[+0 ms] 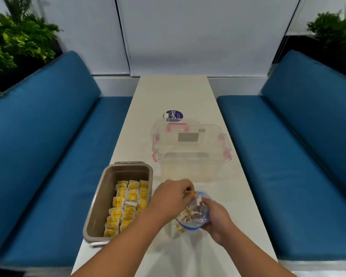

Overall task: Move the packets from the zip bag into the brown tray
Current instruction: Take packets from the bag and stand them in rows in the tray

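A brown tray stands at the table's near left, holding several yellow packets in rows. To its right a clear zip bag with a blue seal rests on the table, with more packets inside. My right hand grips the bag's right side and holds its mouth apart. At the bag's mouth, my left hand pinches a small yellow packet between its fingertips.
A clear plastic box with pink latches stands just beyond the bag. A round purple-labelled lid lies behind it. Blue bench seats flank the narrow white table, with plants in both far corners.
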Demonstrator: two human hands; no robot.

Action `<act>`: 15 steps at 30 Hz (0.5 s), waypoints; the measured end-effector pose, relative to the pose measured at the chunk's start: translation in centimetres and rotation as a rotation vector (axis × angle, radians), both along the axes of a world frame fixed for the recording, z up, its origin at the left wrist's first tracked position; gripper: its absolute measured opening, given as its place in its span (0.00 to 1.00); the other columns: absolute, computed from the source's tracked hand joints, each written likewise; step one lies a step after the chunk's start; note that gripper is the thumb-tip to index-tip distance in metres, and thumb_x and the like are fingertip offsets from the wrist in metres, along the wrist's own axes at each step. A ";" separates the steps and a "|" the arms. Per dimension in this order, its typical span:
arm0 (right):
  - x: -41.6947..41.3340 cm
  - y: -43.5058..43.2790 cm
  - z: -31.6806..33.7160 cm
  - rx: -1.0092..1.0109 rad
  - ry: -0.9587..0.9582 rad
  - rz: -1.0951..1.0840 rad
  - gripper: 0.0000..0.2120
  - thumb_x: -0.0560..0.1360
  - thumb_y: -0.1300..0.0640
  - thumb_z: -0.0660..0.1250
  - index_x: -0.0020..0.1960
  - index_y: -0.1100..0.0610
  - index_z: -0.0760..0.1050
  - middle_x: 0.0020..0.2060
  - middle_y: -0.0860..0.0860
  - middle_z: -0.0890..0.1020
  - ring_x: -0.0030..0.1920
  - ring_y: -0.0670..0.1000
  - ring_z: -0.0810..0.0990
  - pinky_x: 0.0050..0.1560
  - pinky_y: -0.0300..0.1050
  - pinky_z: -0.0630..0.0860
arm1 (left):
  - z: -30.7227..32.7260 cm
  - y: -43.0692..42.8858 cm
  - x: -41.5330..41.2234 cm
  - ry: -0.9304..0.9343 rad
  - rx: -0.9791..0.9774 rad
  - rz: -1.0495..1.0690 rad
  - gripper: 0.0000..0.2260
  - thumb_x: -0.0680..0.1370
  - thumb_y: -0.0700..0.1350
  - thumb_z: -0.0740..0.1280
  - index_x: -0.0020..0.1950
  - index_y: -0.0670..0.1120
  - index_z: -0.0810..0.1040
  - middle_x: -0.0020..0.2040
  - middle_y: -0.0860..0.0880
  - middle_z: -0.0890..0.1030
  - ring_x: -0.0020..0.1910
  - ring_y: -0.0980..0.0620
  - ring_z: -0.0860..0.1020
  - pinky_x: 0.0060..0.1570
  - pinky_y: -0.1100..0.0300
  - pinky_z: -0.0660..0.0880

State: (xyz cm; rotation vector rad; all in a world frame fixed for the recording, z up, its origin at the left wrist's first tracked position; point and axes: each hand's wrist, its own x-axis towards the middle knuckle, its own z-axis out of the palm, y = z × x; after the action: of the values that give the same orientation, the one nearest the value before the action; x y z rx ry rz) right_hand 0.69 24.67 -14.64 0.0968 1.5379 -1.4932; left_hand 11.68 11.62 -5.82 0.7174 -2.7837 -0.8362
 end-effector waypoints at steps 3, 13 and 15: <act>0.7 -1.0 -0.5 0.001 -0.008 -0.045 0.15 0.83 0.55 0.63 0.62 0.66 0.74 0.51 0.65 0.86 0.52 0.67 0.85 0.53 0.62 0.81 | 2.4 -2.2 0.7 0.083 0.072 0.007 0.07 0.76 0.57 0.71 0.46 0.55 0.82 0.43 0.58 0.82 0.38 0.63 0.74 0.44 0.60 0.74; 3.8 -2.7 -3.0 0.070 -0.033 -0.159 0.12 0.84 0.55 0.64 0.63 0.60 0.78 0.51 0.62 0.87 0.53 0.67 0.85 0.39 0.52 0.81 | 5.8 -8.9 7.1 0.061 0.124 0.091 0.01 0.77 0.50 0.72 0.46 0.56 0.82 0.37 0.59 0.81 0.37 0.59 0.77 0.37 0.67 0.74; 4.2 -2.9 -3.4 0.077 -0.033 -0.188 0.12 0.83 0.55 0.64 0.61 0.61 0.78 0.47 0.61 0.87 0.48 0.64 0.86 0.37 0.51 0.81 | 5.3 -9.6 8.3 0.032 0.130 0.068 0.02 0.77 0.50 0.72 0.44 0.56 0.81 0.36 0.59 0.81 0.36 0.58 0.77 0.38 0.61 0.77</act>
State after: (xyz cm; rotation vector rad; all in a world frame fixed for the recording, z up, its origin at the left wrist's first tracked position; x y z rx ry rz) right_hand 4.88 21.74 -18.04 0.3175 1.5947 -1.5693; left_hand 20.00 1.99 -0.48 0.8070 -2.6805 -1.0130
